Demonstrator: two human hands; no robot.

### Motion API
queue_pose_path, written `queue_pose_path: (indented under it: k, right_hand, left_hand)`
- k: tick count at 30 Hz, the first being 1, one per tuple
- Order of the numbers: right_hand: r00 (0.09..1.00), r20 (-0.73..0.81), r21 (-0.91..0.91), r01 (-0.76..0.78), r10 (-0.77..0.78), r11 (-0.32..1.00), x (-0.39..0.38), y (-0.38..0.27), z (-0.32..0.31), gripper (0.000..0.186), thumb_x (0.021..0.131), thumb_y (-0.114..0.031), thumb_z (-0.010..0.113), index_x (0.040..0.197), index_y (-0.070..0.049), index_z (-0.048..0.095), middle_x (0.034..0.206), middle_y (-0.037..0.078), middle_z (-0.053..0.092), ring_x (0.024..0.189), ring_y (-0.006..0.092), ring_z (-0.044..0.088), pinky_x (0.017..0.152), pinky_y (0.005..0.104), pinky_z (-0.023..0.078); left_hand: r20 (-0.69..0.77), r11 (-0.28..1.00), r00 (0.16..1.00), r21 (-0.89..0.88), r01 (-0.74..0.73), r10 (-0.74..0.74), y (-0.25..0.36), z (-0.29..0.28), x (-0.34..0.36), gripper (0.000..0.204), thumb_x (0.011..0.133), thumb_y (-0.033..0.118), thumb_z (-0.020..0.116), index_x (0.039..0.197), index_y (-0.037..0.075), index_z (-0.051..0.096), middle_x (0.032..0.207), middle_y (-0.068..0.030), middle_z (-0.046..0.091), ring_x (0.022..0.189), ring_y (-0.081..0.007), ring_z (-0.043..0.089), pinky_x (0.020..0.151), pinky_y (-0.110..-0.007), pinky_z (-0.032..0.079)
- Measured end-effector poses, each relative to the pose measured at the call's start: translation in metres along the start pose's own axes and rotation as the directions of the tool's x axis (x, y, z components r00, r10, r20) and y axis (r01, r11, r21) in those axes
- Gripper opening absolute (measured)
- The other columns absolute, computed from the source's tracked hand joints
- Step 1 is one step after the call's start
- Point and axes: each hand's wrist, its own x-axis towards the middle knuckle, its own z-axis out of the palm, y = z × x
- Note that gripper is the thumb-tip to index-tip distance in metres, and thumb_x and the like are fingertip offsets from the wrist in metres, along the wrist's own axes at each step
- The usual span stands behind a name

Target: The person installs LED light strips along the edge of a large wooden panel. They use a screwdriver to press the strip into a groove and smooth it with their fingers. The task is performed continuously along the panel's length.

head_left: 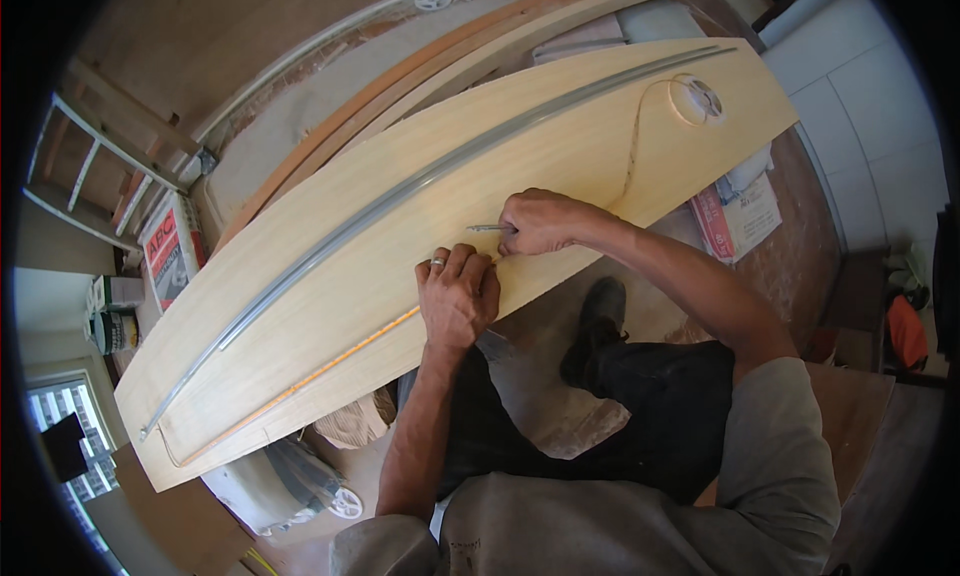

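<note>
Pale wooden board [350, 296] lies aslant before worker in grey shirt [600, 531]. Orange strip [345, 356] runs along near side up to left hand [457, 294], ringed, fingers curled down on board; whether it grips strip, cannot tell. Right hand [540, 223], just beside, closed around slim silver tool [485, 228], tip pointing left. Grey channels [497, 133] arc along far side; round white reel [692, 102] sits near right end.
</note>
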Motion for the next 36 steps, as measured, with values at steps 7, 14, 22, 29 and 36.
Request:
queue_pose_path:
  k: [7,14,22,29,36]
  right_hand:
    - [0.997,-0.007,-0.157,0.075,-0.077,0.985,0.005,-0.002,0.003,0.03,0.089,-0.03,0.076,0.087,0.0,0.079,0.077,0.022,0.074,0.074,0.0372,0.074,0.071,0.0496,0.056]
    - [0.998,0.028,-0.158,0.052,-0.049,0.986,0.011,0.003,-0.006,0.037,0.086,-0.037,0.08,0.096,-0.002,0.082,0.084,0.02,0.077,0.08,0.0381,0.076,0.073,0.0482,0.058]
    - [0.997,0.07,-0.19,0.02,-0.007,0.982,0.016,-0.005,-0.009,0.043,0.079,-0.043,0.084,0.097,-0.003,0.084,0.094,0.019,0.08,0.091,0.0351,0.078,0.08,0.0478,0.06]
    - [0.997,0.018,-0.124,0.078,-0.077,0.989,0.007,0.004,-0.01,0.041,0.083,-0.042,0.081,0.09,-0.001,0.081,0.082,0.021,0.076,0.08,0.0371,0.075,0.073,0.0498,0.056]
    - [0.981,-0.192,0.021,0.018,-0.014,1.0,-0.01,0.012,-0.028,0.07,0.101,-0.062,0.06,0.103,0.006,0.078,0.091,0.028,0.076,0.084,0.038,0.076,0.076,0.0488,0.058]
  left_hand:
    - [0.027,0.999,0.999,0.035,-0.019,0.018,-0.004,-0.002,0.001,0.015,0.082,0.013,0.079,0.096,0.009,0.076,0.099,-0.0084,0.07,0.09,-0.0334,0.066,0.08,-0.048,0.046]
    - [0.032,0.999,0.999,-0.024,0.028,-0.028,0.003,-0.007,0.004,0.017,0.084,0.013,0.076,0.1,0.009,0.078,0.099,-0.0082,0.072,0.091,-0.0338,0.069,0.082,-0.048,0.049]
    - [0.51,0.948,0.86,-0.262,0.181,-0.023,-0.042,-0.029,0.06,0.019,0.084,0.01,0.081,0.101,0.002,0.084,0.096,-0.0193,0.079,0.086,-0.0304,0.078,0.08,-0.04,0.061]
    - [0.748,0.949,0.66,-0.162,0.271,-0.061,-0.037,-0.023,0.09,0.025,0.081,0.018,0.084,0.101,0.003,0.084,0.092,-0.0158,0.081,0.089,-0.0257,0.078,0.081,-0.041,0.061]
    - [0.879,0.979,0.477,-0.086,0.185,-0.014,-0.04,-0.011,0.114,0.021,0.08,0.016,0.084,0.095,0.002,0.079,0.085,-0.0125,0.08,0.075,-0.0254,0.078,0.073,-0.04,0.06]
